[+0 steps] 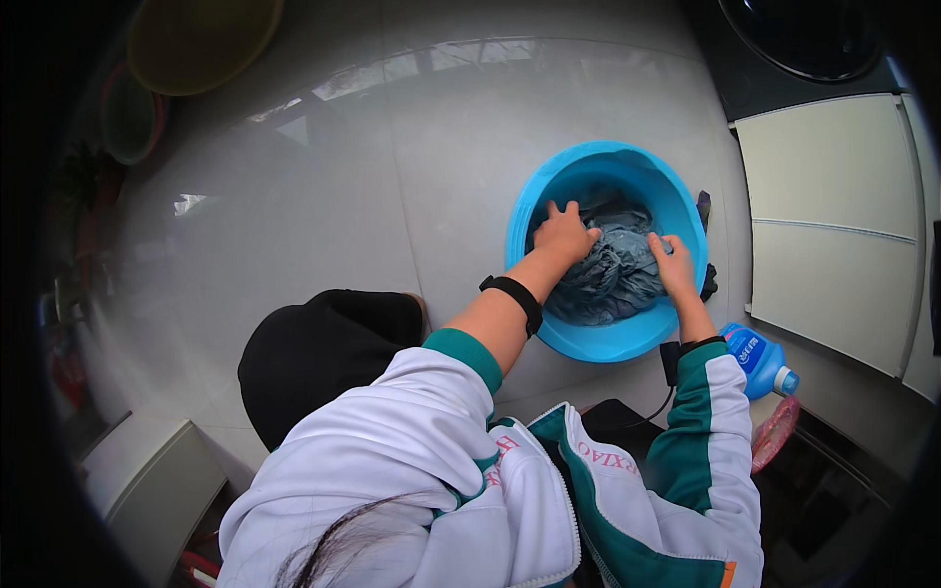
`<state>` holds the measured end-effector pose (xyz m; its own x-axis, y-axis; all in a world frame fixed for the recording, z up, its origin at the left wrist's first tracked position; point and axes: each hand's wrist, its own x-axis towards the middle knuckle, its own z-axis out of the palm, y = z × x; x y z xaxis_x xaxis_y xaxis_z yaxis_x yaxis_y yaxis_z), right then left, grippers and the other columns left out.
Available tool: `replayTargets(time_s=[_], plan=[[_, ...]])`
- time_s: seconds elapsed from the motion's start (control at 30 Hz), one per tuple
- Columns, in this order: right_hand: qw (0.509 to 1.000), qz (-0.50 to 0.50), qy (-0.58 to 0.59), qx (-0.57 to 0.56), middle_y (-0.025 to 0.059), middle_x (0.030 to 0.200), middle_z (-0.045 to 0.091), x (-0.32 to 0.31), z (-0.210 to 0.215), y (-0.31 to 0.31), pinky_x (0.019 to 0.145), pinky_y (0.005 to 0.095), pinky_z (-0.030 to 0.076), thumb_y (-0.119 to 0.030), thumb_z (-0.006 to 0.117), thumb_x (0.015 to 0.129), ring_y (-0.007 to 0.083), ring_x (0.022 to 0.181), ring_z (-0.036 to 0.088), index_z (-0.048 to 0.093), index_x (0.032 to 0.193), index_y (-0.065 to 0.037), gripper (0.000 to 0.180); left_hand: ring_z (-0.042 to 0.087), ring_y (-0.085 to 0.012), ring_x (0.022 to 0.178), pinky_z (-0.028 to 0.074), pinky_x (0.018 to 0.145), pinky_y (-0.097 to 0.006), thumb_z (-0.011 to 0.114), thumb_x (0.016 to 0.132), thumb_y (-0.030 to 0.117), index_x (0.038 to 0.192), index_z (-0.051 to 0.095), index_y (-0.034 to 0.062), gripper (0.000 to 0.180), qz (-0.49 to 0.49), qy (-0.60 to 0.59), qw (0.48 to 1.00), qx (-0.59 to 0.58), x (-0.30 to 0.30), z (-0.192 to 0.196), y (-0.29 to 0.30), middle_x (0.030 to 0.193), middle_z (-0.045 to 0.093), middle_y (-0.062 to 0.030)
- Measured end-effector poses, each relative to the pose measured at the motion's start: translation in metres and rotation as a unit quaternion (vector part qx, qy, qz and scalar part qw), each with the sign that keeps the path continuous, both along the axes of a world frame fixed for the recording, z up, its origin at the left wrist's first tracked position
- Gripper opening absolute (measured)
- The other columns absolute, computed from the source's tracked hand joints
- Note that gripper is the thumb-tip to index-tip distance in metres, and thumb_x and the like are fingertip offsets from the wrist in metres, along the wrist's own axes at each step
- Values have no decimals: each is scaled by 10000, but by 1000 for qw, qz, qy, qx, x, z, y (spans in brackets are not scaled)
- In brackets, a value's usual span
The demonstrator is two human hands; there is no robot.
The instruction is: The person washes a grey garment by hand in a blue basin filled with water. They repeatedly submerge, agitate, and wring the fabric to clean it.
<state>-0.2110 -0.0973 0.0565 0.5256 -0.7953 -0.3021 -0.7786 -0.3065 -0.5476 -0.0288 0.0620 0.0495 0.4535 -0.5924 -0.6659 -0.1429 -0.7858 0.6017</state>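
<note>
A wet grey-blue piece of clothing (616, 263) lies bunched up inside a round blue basin (600, 345) on the floor. My left hand (565, 235) reaches over the basin's left side, its fingers bent down around the cloth's upper left part and its thumb towards the middle. At the right side of the bundle, my right hand (674, 267) pinches the cloth between thumb and fingers. The undersides of both hands are hidden, and the garment's kind cannot be made out. A black band circles my left wrist.
A blue bottle with a white collar (753, 361) lies right of the basin, near a pink object (775, 434). Pale cabinet doors (833, 225) border the right side. A yellowish basin (201, 44) and a smaller green one (131, 118) are at the far left.
</note>
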Motion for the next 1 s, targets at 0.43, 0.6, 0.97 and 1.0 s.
replayTargets(time_s=[0.43,0.6,0.97,1.0], plan=[[948,-86,-293,88,10,828,601,0,189,21,672,196,435,-156,679,886,63,735,539,601,943,-23,164,487,-377,1230,431,988,-465,635,787,520,1378,434,126,738,-136,15,989,49,-2,-15,4,1409,409,-204],[906,-96,-407,63,42,860,613,2,248,32,695,216,488,-110,648,903,95,759,588,584,981,-9,143,563,-299,1164,449,970,-431,670,748,501,1289,554,127,668,-256,23,965,45,-20,-21,7,1287,577,-115],[908,-93,-389,126,56,919,614,12,207,24,735,219,482,-105,660,891,106,820,585,570,1077,-9,228,565,-292,1150,459,933,-418,765,671,529,1284,530,86,792,-259,-140,955,-44,-47,35,-4,1240,580,-188],[915,-101,-366,140,57,929,611,14,193,21,750,223,475,-103,669,882,108,839,578,566,1095,-8,255,550,-288,1170,453,940,-419,769,663,531,1288,520,83,808,-239,-150,957,-64,-48,38,-11,1258,564,-198]])
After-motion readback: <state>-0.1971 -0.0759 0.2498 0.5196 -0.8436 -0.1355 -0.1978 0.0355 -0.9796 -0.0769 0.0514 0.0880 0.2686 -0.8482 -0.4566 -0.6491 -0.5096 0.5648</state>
